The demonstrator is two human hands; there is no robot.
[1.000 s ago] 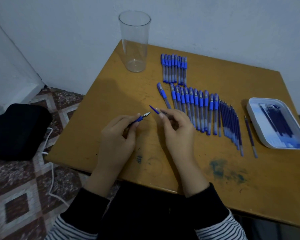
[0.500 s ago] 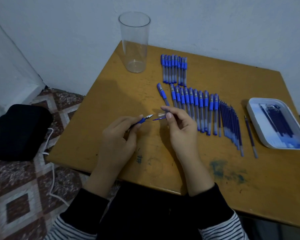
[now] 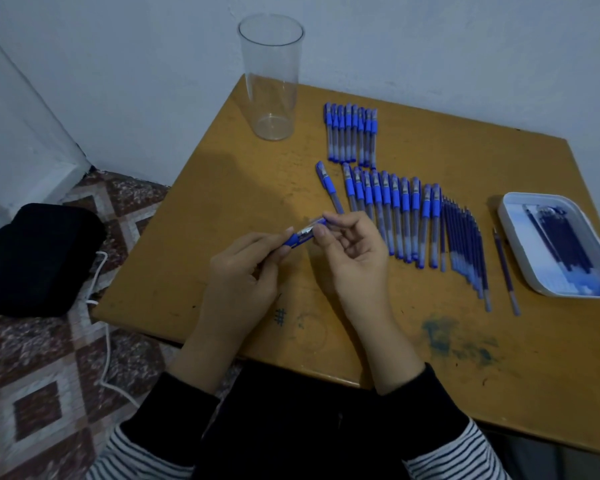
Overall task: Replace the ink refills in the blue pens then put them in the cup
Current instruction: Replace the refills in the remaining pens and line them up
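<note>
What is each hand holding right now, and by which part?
Both hold one blue pen: the left hand pinches its blue grip end, the right hand pinches the opposite end.

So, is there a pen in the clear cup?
No, the clear cup stands empty; pens lie in rows on the table, and the left hand and right hand hold one pen.

A blue pen [image 3: 305,233] was slanted between the left hand [image 3: 243,271] and the right hand [image 3: 354,258], pinched by both. The clear cup [image 3: 271,77] stood upright at the far left corner of the counter [image 3: 222,202]. Right of it lay two rows of capped pens [image 3: 392,209], side by side, and one single pen [image 3: 328,185] beside the near row. Dark refills [image 3: 465,244] lay in a row just right of them, one refill [image 3: 506,271] apart, more in a white tray [image 3: 534,195].
</note>
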